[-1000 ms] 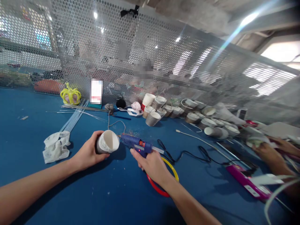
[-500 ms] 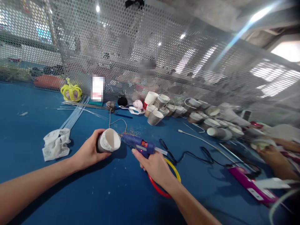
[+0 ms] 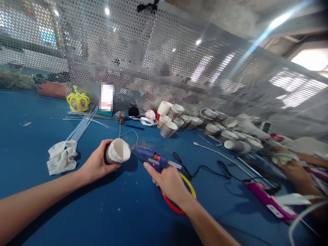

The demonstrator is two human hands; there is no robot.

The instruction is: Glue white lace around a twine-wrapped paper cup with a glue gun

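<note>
My left hand [image 3: 99, 160] is wrapped round a paper cup [image 3: 120, 152], tilted with its mouth facing right. Grey cord covers the cup's lower part, and a whitish band runs below the rim. In my right hand [image 3: 169, 181] is a blue glue gun [image 3: 148, 157], a clear glue stick poking out of its back end. The nozzle is close to the cup's rim; whether they touch I cannot tell. A grey strand of cord [image 3: 133, 131] trails behind the cup from a ball of grey yarn [image 3: 120, 115].
Crumpled white paper [image 3: 62, 157] lies left. Many covered cups [image 3: 169, 128] stand along the mesh partition [image 3: 128, 51]. A red and yellow ring [image 3: 191, 186] lies under my right wrist. Black cable [image 3: 210, 169] and a purple power strip [image 3: 271, 201] lie right, near another person's hands [image 3: 294, 171].
The cup in my left hand has turned slightly and shifted a little to the left. My right hand holds the glue gun in nearly the same place.
</note>
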